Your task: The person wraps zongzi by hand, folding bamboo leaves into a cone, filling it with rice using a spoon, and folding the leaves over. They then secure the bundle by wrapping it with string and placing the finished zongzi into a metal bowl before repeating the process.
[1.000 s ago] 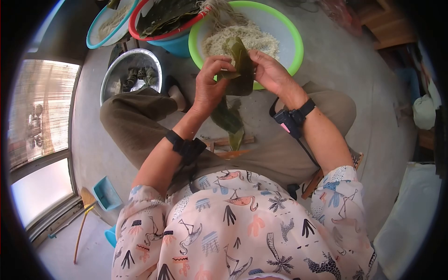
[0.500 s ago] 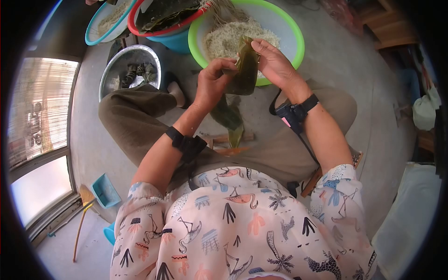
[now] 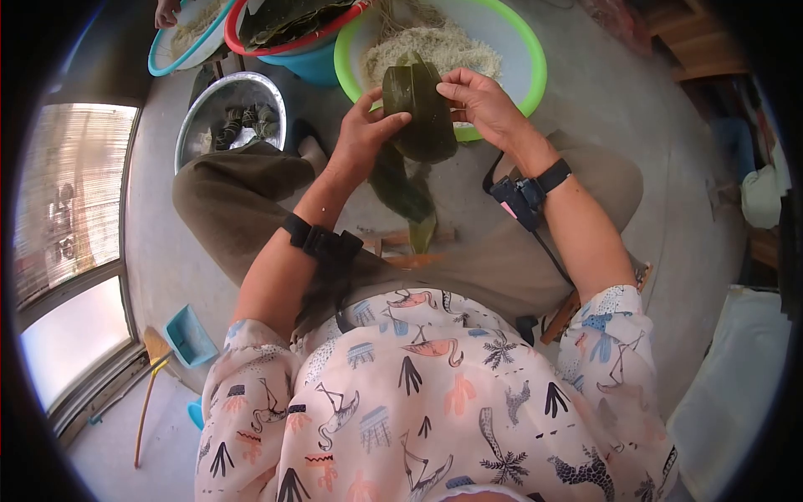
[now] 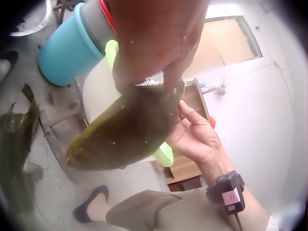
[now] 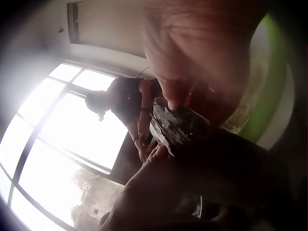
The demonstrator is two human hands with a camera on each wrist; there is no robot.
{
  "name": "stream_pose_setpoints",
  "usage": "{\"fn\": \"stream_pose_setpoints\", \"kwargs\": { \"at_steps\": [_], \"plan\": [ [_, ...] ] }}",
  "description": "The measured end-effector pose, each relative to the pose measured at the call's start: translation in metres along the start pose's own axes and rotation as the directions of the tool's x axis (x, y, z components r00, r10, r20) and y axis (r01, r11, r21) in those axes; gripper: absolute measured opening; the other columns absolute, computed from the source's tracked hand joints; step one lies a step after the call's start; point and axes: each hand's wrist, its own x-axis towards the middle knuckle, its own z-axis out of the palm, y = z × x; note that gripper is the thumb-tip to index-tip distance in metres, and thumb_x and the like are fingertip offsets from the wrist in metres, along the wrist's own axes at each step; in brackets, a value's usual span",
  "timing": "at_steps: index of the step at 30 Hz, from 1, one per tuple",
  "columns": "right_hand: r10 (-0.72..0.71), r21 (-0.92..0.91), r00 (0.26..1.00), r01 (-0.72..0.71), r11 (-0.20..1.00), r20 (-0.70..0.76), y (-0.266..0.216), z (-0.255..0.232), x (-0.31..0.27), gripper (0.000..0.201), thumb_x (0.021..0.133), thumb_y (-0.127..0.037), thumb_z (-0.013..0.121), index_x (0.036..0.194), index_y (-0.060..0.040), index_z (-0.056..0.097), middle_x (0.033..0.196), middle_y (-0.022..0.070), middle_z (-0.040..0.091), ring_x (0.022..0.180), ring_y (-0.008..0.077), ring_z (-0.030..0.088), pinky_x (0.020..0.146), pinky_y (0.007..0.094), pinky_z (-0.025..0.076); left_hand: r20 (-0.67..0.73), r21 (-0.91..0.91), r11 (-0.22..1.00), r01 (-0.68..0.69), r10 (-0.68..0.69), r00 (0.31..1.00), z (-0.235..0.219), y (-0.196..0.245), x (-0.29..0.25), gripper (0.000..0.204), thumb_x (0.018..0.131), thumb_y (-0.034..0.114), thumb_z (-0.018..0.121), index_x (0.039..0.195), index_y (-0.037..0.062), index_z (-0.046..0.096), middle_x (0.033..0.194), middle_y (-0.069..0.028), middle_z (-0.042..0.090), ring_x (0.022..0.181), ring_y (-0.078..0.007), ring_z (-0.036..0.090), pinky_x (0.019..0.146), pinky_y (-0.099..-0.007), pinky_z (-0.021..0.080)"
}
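Broad dark-green wrapping leaves (image 3: 422,117), lying overlapped, are stretched between both hands in front of the rice basin. My left hand (image 3: 361,138) pinches their left edge, thumb on the near face and fingers behind. At the upper right edge, my right hand (image 3: 485,105) pinches them between thumb and fingers. In the left wrist view the leaves (image 4: 125,130) bow into a smooth curve. Behind them, white rice (image 3: 456,54) is heaped in a green-rimmed basin (image 3: 535,71). More long leaves (image 3: 401,188) lie lower down, between the knees.
A red-rimmed basin (image 3: 238,38) of leaves sits over a blue bucket (image 3: 314,67). The metal basin (image 3: 191,117) contains several string-tied leaf bundles (image 3: 259,121). Another person's hand (image 3: 166,12) reaches by a blue-rimmed basin (image 3: 159,63). A dustpan (image 3: 191,335) and broom (image 3: 150,385) are at left.
The leaves, earlier folded narrow and seen more edge-on, are now spread flat and wide. My left hand has shifted left along them. Another person's hand has come in at the upper left.
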Motion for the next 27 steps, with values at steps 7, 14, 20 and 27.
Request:
{"fn": "stream_pose_setpoints", "kwargs": {
  "at_steps": [7,14,20,27],
  "plan": [
    [0.03,-0.225,0.998,-0.018,0.974,0.051,-0.009,0.012,-0.006,0.022,0.096,-0.024,0.059,0.109,-0.0071,0.059,0.097,0.0003,0.062,0.085,0.0091,0.06,0.074,0.0254,0.05,0.109,0.034,0.992,0.125,-0.128,0.986,-0.028,-0.003,-0.019,0.048,0.087,0.0,0.062,0.131,-0.0045,0.044,0.111,-0.013,0.063,0.094,-0.0187,0.065,0.082,-0.0315,0.054],
    [0.041,-0.236,0.999,-0.036,0.971,0.017,-0.012,0.004,-0.002,0.026,0.097,-0.025,0.055,0.113,-0.0053,0.059,0.101,0.004,0.065,0.084,0.0106,0.063,0.072,0.0244,0.05,-0.006,-0.109,0.771,0.627,-0.632,0.775,-0.053,-0.058,-0.046,0.032,0.088,-0.001,0.059,0.119,0.0047,0.054,0.111,-0.0091,0.064,0.098,-0.0217,0.065,0.084,-0.044,0.055],
    [0.074,-0.224,0.997,-0.068,0.972,0.017,-0.016,0.011,-0.005,0.021,0.096,-0.021,0.055,0.108,-0.0043,0.06,0.096,0.0032,0.065,0.078,0.0097,0.063,0.067,0.0235,0.049,-0.362,0.129,0.839,0.529,-0.457,0.812,-0.056,-0.09,-0.034,0.041,0.085,0.006,0.067,0.123,0.0051,0.052,0.116,-0.011,0.06,0.096,-0.0241,0.063,0.076,-0.0362,0.053],
    [0.022,-0.314,0.999,-0.012,0.949,0.028,-0.031,0.02,-0.004,0.021,0.096,-0.02,0.054,0.109,-0.0045,0.06,0.096,0.0029,0.065,0.079,0.0097,0.063,0.069,0.024,0.049,-0.318,0.374,0.914,-0.157,0.286,0.904,-0.053,0.037,-0.01,0.031,0.089,0.012,0.063,0.118,0.0027,0.057,0.109,-0.0076,0.06,0.082,-0.0139,0.061,0.069,-0.0263,0.049]
  ]
}}
